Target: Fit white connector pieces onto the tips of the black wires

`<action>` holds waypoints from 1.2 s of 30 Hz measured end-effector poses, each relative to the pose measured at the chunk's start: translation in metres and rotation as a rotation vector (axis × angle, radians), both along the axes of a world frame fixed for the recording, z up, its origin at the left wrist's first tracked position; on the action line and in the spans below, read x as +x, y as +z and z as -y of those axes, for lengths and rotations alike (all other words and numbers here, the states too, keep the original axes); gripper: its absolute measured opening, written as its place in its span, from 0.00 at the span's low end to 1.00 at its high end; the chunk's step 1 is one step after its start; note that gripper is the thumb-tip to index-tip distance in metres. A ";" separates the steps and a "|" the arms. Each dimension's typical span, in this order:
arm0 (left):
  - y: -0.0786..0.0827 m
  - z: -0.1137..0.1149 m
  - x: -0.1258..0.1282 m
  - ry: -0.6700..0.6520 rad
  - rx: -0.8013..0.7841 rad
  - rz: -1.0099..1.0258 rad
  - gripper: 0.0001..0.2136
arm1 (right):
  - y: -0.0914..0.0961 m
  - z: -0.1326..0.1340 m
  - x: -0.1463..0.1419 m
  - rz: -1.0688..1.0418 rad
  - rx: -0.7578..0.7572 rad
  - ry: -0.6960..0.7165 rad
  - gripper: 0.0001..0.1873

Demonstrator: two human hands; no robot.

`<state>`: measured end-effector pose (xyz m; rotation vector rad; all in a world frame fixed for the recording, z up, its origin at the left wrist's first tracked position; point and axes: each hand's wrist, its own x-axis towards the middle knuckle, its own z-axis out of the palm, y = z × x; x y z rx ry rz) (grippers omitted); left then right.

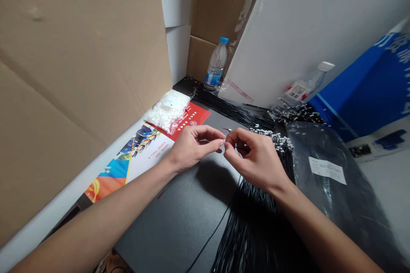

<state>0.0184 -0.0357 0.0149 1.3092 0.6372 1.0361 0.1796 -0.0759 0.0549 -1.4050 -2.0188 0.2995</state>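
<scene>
Connector [223, 141] sits pinched in my left hand [188, 148] beside the black-wire bundle [238, 234]; my right hand [260, 155], above that bundle, pinches one wire [218, 225].

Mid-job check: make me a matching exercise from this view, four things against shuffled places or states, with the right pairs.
1. Left hand
2. Blue-capped bottle
3. Bag of white pieces
4. Large bundle of black wires

A. Lying partly over the printed sheet
B. Lying below the right hand and forearm
C. Fingertips at a small white piece
D. Standing, left of the white-capped bottle

Pairs: 1-C, 2-D, 3-A, 4-B
</scene>
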 end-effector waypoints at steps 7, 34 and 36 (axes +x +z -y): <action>-0.002 0.000 0.002 -0.060 -0.127 0.176 0.06 | 0.004 0.000 0.000 -0.058 -0.070 -0.025 0.10; 0.001 0.001 0.003 -0.048 -0.139 0.202 0.07 | 0.004 0.002 0.000 -0.069 0.048 -0.065 0.08; 0.001 0.001 0.004 -0.040 -0.138 0.191 0.07 | 0.002 0.003 -0.001 -0.040 0.098 -0.067 0.08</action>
